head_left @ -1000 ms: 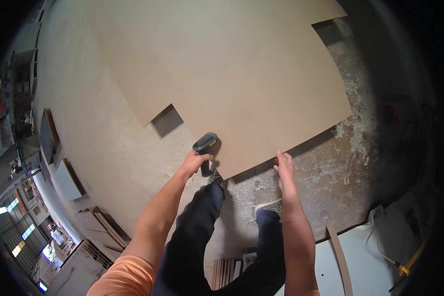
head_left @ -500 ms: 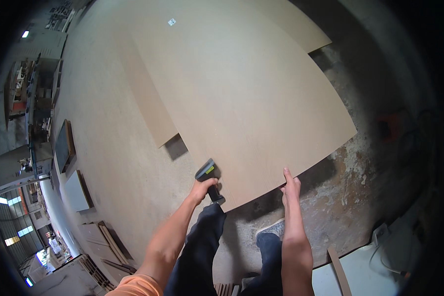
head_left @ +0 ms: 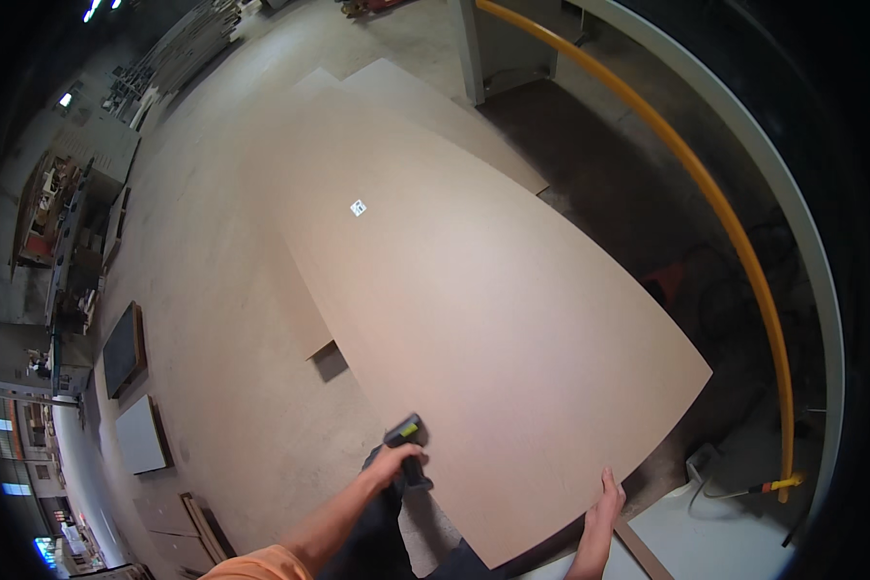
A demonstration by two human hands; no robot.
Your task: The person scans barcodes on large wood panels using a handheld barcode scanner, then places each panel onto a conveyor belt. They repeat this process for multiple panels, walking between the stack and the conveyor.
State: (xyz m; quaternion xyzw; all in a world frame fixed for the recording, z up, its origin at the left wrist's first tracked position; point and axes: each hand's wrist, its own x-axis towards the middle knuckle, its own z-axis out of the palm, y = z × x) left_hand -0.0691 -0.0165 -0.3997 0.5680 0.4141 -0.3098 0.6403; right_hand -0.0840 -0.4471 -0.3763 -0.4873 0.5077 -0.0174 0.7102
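Observation:
A large light-brown board (head_left: 454, 319) stretches away from me, its near edge close to my legs. My right hand (head_left: 604, 507) is closed on that near edge toward the right, thumb on the top face. In my left hand (head_left: 387, 466) is a black handheld scanner (head_left: 404, 431) with a yellow-green patch, gripped by its handle over the board's left edge. A small white printed label (head_left: 359, 208) sits on the board's upper face, well beyond the scanner. Under the board, another panel (head_left: 488, 155) sticks out at the far right; a strip of panel also shows along the left.
A yellow curved tube (head_left: 715, 188) runs beside a pale frame on the right. Near my right hand lies a white surface (head_left: 701, 541) with a narrow brown strip. To the left, a dark panel (head_left: 123, 350) and a white panel (head_left: 142, 435) stand over the concrete floor.
The view has shifted so the board's far end and the yellow tube now show. Board, label and both hands appear lower in the picture. Both hands keep their holds.

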